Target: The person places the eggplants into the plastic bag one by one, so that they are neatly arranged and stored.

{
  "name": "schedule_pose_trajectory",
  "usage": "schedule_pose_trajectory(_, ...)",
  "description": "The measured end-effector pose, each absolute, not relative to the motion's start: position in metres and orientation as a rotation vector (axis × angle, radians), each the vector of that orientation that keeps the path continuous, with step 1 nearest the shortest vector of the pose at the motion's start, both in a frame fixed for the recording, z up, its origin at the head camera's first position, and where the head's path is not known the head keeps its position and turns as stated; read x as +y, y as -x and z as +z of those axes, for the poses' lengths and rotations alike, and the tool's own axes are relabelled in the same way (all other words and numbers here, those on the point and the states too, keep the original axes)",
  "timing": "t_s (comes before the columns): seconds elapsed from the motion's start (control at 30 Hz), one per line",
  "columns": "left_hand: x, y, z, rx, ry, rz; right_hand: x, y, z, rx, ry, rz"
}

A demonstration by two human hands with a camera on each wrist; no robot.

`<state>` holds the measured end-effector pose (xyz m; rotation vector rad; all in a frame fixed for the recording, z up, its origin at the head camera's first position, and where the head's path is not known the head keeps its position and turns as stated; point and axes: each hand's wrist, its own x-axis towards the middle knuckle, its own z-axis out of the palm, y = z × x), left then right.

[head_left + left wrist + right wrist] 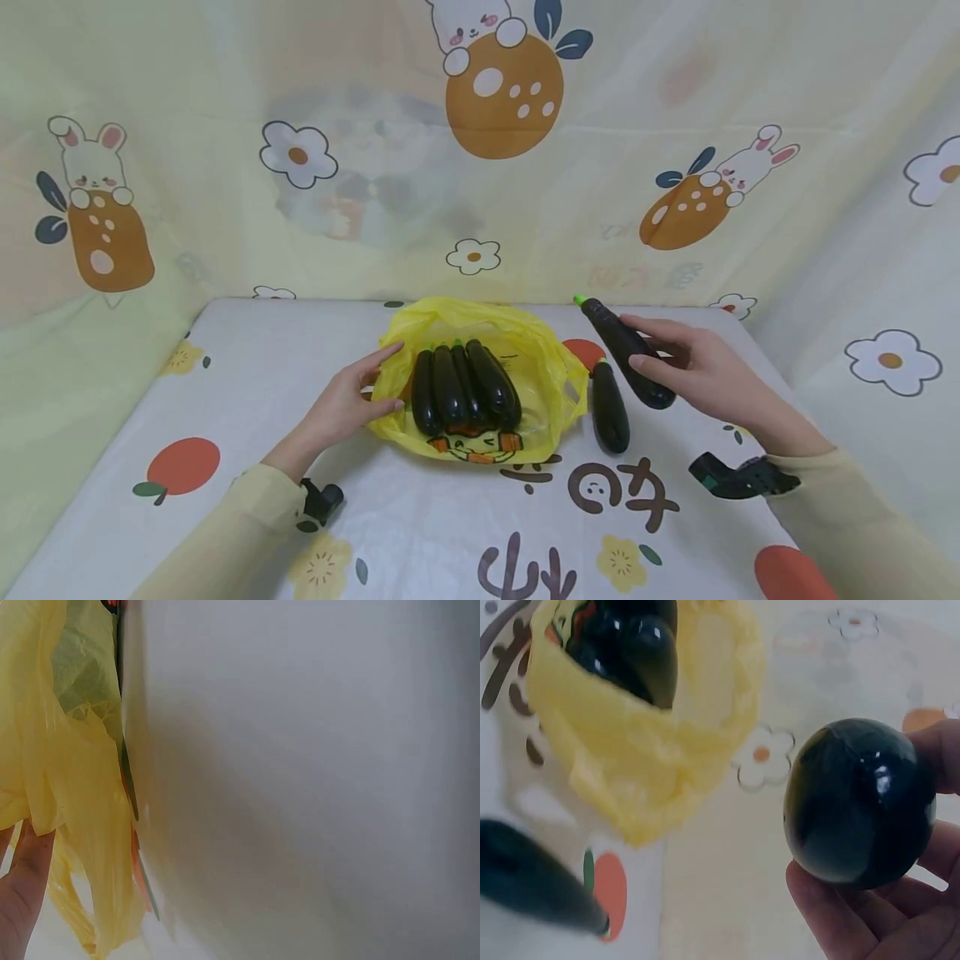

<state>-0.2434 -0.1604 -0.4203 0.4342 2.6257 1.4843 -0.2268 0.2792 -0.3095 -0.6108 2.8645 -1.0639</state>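
Note:
My right hand (693, 367) grips a dark, glossy eggplant (624, 346) with a green stem tip, held tilted at the bag's right. In the right wrist view, the blunt end of that eggplant (859, 802) faces the camera between thumb and fingers. My left hand (348, 404) holds the left side of a yellow plastic bag (555, 367), whose mouth is spread wide. Inside lie several eggplants (450, 387), side by side with stems toward the back. Thin yellow plastic (82, 802) overlaps the left fingertips in the left wrist view.
Another eggplant (611, 412) lies on the table, just right of the bag and below the held one. A printed cloth (420, 533) covers the table. Patterned fabric (375, 208) hangs behind the table's back edge and along both sides.

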Motion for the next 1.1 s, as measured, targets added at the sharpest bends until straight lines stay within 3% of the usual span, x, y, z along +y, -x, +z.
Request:
schedule_pose_trajectory(0.5, -0.159, 0.245, -0.420, 2.635, -0.410, 1.456, 0.193, 0.241, -0.331, 2.701, 0.856, -0.989)
schedule_pose_trajectory(1.1, -0.161, 0.245, -0.420, 2.626, -0.445, 1.470, 0.142, 0.271, -0.358, 2.819, 0.590, -0.588)
